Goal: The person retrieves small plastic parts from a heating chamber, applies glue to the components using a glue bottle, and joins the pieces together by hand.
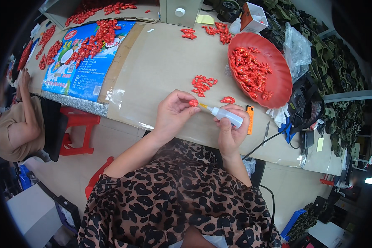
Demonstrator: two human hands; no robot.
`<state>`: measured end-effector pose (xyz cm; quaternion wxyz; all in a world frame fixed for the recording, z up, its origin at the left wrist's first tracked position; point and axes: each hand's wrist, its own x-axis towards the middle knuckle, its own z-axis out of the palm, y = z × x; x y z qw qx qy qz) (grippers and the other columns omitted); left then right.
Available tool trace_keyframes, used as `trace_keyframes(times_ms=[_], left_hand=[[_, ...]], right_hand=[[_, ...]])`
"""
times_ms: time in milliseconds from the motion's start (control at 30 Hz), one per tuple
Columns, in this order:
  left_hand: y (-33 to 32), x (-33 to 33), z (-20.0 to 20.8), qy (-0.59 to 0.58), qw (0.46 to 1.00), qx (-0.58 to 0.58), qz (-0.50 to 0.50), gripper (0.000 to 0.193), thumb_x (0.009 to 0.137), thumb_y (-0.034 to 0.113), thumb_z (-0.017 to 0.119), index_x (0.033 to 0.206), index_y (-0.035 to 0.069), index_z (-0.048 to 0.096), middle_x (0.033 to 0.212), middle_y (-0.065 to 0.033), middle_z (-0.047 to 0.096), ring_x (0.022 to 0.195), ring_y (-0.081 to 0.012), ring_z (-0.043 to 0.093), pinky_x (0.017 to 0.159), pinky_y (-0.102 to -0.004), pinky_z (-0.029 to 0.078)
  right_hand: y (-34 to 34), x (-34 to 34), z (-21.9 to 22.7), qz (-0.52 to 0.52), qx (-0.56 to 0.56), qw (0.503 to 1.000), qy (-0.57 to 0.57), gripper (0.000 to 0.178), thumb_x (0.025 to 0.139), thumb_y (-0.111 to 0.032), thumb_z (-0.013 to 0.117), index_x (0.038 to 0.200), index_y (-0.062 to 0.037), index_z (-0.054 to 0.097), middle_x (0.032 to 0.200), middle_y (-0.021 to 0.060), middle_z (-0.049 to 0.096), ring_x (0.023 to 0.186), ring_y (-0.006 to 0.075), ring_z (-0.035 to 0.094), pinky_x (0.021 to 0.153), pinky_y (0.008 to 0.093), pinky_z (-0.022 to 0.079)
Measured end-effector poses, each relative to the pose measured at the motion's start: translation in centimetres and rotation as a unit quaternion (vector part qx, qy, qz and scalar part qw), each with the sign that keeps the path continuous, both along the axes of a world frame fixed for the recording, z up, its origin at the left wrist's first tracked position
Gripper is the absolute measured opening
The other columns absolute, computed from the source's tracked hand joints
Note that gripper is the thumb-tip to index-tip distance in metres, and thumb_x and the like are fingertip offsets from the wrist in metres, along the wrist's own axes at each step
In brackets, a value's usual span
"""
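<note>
Between the thumb and fingers of my left hand (172, 113) is a small glossy red figurine (193, 102). My right hand (232, 132) wraps round a white squeeze bottle (228, 117) with a yellowish narrow nozzle (204, 106). The bottle lies tilted, its tip pointing left at the red figurine and close to it; whether they touch I cannot tell. Just beyond my hands lie a group of red figurines (202, 84) and a single red piece (227, 100). An orange strip-shaped thing (250, 120) lies right of my right hand.
A scalloped red tray (280, 78) holding many red pieces stands at the right. More red pieces (96, 43) lie on a blue printed sheet (80, 72) at the left. A thin metal tool (266, 130) and black cable lie near the front edge. Another person (20, 124) sits far left.
</note>
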<state>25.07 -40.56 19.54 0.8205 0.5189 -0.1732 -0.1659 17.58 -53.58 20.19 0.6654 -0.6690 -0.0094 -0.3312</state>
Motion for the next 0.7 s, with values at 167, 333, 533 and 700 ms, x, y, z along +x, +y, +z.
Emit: trace_keyframes(times_ms=[167,333,533,700], left_hand=[[0.01,-0.04,0.18,0.002,1.0,-0.002,0.001,0.022,0.072,-0.011,0.055,0.089,-0.002,0.046,0.088,-0.0066,0.051,0.084,-0.0113,0.053,0.075,-0.0228,0.046],[0.01,-0.04,0.21,0.005,1.0,-0.005,0.001,0.022,0.072,-0.011,0.055,0.089,-0.002,0.046,0.088,-0.0066,0.051,0.083,-0.0114,0.053,0.075,-0.0229,0.047],[-0.01,-0.06,0.26,0.0,1.0,0.002,0.005,0.022,0.072,-0.011,0.055,0.089,-0.002,0.046,0.087,-0.0067,0.051,0.083,-0.0113,0.053,0.075,-0.0229,0.047],[0.06,-0.04,0.21,0.005,1.0,0.001,-0.002,0.022,0.072,-0.011,0.055,0.09,-0.002,0.046,0.088,-0.0067,0.051,0.084,-0.0113,0.053,0.076,-0.0231,0.046]], right_hand=[[-0.13,-0.04,0.06,0.033,0.031,0.999,-0.01,0.022,0.081,-0.008,0.052,0.095,0.0002,0.038,0.095,0.0131,0.044,0.072,0.0124,0.05,0.063,0.021,0.043],[0.16,0.05,0.05,0.02,0.024,0.999,-0.007,0.022,0.081,-0.012,0.052,0.095,-0.0009,0.038,0.095,0.0129,0.045,0.069,0.0123,0.05,0.061,0.0212,0.042],[0.14,0.03,0.09,0.008,0.028,1.0,-0.004,0.023,0.082,-0.016,0.053,0.094,-0.0023,0.039,0.094,0.0127,0.046,0.065,0.0119,0.049,0.058,0.0211,0.041],[0.09,-0.08,0.19,0.032,0.04,0.999,-0.004,0.022,0.081,-0.008,0.052,0.095,0.0002,0.038,0.095,0.0127,0.045,0.072,0.0123,0.05,0.063,0.0216,0.043]])
